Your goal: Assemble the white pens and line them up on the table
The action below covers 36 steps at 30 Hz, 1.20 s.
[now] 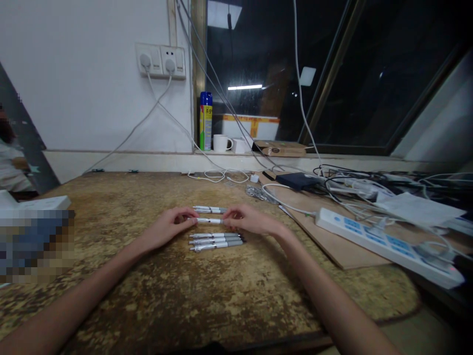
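Between my two hands a white pen (pixel 210 221) lies crosswise, one end at each hand. My left hand (pixel 173 225) pinches its left end with thumb and fingers. At its right end my right hand (pixel 242 219) closes thumb and fingertips on it. Just beyond it, more white and grey pens (pixel 209 210) lie side by side on the worn wooden table (pixel 177 296). Nearer to me rests another row of several similar pens (pixel 216 241), roughly parallel, their dark tips to the right.
A white power strip (pixel 384 246) and a brown board (pixel 332 236) lie at the right, with tangled cables behind. A spray can (pixel 206 122) and white mug (pixel 221 143) stand on the sill. Part of a person (pixel 15 167) shows at far left.
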Each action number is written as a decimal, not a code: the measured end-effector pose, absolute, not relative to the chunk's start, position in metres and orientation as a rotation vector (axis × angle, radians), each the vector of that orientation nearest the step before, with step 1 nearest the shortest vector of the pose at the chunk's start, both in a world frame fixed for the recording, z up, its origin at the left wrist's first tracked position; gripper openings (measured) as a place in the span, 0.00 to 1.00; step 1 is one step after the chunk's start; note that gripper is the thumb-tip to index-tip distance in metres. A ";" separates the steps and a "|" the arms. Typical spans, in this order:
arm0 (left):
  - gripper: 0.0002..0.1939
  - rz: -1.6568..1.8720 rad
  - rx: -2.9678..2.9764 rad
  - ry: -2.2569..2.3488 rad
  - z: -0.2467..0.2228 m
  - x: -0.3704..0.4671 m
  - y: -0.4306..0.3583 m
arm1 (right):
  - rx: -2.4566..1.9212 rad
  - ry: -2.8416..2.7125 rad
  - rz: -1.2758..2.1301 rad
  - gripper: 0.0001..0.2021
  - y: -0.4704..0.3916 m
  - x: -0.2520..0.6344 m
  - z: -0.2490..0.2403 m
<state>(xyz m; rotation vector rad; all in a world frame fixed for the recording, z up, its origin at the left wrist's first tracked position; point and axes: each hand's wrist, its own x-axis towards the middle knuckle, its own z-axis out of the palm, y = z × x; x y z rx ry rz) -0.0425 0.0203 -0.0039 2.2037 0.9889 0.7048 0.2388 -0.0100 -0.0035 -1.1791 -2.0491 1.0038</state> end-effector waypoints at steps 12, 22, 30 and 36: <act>0.15 0.584 2.411 0.866 0.003 -0.045 0.019 | -1.204 -2.218 0.947 0.12 -0.004 0.247 -0.009; 0.16 0.559 2.398 0.848 0.003 -0.045 0.019 | -1.196 -2.209 1.036 0.11 -0.006 0.248 -0.007; 0.19 0.567 2.360 0.948 0.002 -0.044 0.018 | -1.379 -2.073 0.575 0.10 -0.001 0.250 -0.010; 0.19 0.657 2.304 0.962 -0.004 -0.045 0.022 | -1.395 -2.049 0.238 0.07 0.002 0.246 -0.019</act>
